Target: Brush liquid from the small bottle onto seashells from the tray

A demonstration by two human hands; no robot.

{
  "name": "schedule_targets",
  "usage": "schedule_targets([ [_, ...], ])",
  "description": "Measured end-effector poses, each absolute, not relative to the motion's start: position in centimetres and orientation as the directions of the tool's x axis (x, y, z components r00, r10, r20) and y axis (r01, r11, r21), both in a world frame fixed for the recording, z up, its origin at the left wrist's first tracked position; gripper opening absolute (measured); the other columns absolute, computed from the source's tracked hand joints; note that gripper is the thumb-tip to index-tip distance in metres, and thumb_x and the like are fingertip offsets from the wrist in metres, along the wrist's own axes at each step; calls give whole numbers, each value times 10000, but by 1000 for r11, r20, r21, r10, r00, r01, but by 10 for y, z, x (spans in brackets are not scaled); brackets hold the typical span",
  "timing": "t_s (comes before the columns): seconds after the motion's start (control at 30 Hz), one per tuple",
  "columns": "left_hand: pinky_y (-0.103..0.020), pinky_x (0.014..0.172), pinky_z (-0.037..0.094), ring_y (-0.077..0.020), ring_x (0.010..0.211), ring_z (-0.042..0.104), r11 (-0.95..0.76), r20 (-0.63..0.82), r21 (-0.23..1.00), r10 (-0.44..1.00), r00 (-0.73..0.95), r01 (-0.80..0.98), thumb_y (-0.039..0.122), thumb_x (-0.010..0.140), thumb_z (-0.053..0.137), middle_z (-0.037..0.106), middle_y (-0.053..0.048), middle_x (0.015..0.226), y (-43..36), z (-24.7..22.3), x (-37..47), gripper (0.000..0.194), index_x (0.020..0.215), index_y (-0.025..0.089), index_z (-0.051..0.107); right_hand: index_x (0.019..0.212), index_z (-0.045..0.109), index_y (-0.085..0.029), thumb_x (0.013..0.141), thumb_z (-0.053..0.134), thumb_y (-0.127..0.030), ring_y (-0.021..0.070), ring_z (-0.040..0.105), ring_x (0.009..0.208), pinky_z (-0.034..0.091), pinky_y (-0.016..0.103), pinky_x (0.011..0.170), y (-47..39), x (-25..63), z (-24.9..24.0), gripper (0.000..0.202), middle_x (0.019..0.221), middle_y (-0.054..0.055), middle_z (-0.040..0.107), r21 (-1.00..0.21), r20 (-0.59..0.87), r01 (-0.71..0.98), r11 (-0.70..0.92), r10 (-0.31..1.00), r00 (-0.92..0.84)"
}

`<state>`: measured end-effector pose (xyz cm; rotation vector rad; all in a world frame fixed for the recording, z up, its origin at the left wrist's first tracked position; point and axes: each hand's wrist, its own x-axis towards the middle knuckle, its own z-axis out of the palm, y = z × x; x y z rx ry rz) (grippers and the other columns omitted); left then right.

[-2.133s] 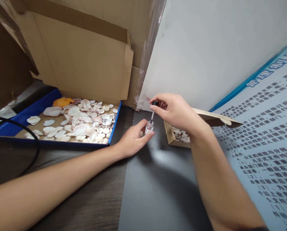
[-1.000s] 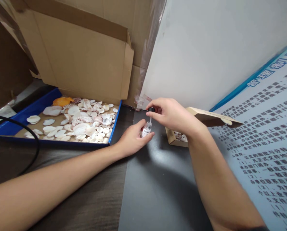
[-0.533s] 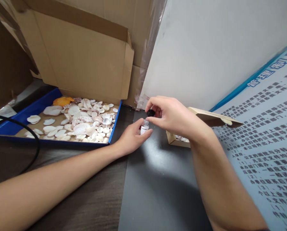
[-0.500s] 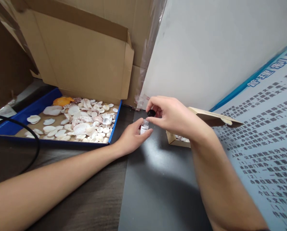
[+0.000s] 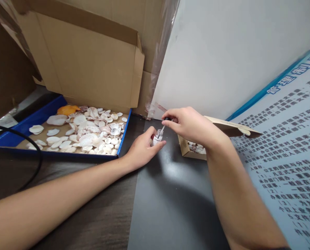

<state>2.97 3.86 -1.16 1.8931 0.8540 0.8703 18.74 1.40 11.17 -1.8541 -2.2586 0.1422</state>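
My left hand (image 5: 142, 148) is closed around a small clear glass bottle (image 5: 157, 137) with a white printed label. The bottle's neck leans toward the right. Between the thumb and fingers of my right hand (image 5: 192, 124) is a black cap (image 5: 167, 119), partly hidden by the fingers. A thin pale stem (image 5: 163, 127) runs down from the cap to the bottle's open mouth. How far its tip reaches inside the bottle I cannot tell.
At left, a blue-edged cardboard tray (image 5: 124, 133) holds many seashells (image 5: 88, 140). Behind my right wrist stands a small cardboard box (image 5: 187, 153) with shells. A grey mat (image 5: 168, 215) covers the table's right part. A black cable (image 5: 41, 156) curves at left; a printed poster (image 5: 282, 139) stands at right.
My right hand has moved slightly right with the cap, away from the bottle's neck, and the thin stem under it now shows. The bottle tilts more to the right.
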Motion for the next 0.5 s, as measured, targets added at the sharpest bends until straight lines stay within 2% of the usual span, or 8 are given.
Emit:
schedule_targets([
  [0.1, -271, 640, 304, -132, 686, 412, -387, 227, 897, 819, 528, 215, 399, 877, 619, 457, 62, 742, 39, -12, 30, 264, 856, 216, 430, 1080, 751, -190, 961, 578, -227, 208, 697, 843, 488, 311, 749, 17, 187, 110, 214, 993, 58, 779, -194, 144, 955, 223, 970, -197],
  [0.23, -270, 673, 324, -137, 715, 442, -367, 217, 909, 821, 529, 198, 395, 886, 611, 504, 55, 776, 40, -16, 31, 223, 897, 217, 477, 1097, 738, -165, 949, 598, -213, 214, 694, 839, 502, 331, 773, 13, 186, 115, 209, 1016, 75, 773, -153, 299, 955, 253, 933, -199],
  [0.4, -270, 701, 331, -140, 710, 443, -372, 220, 909, 813, 540, 189, 376, 876, 602, 511, 51, 759, 43, -19, 36, 199, 879, 218, 480, 960, 731, -168, 916, 656, -254, 159, 626, 661, 474, 298, 672, -1, 186, 132, 122, 806, 33, 727, -201, 476, 934, 297, 863, -172],
  [0.5, -267, 670, 314, -142, 676, 431, -343, 174, 908, 831, 529, 241, 334, 842, 625, 483, 56, 701, 50, -18, 44, 157, 904, 213, 544, 859, 704, -181, 903, 667, -262, 122, 552, 575, 439, 271, 615, -8, 187, 139, 100, 678, -11, 650, -259, 536, 901, 347, 828, -165],
])
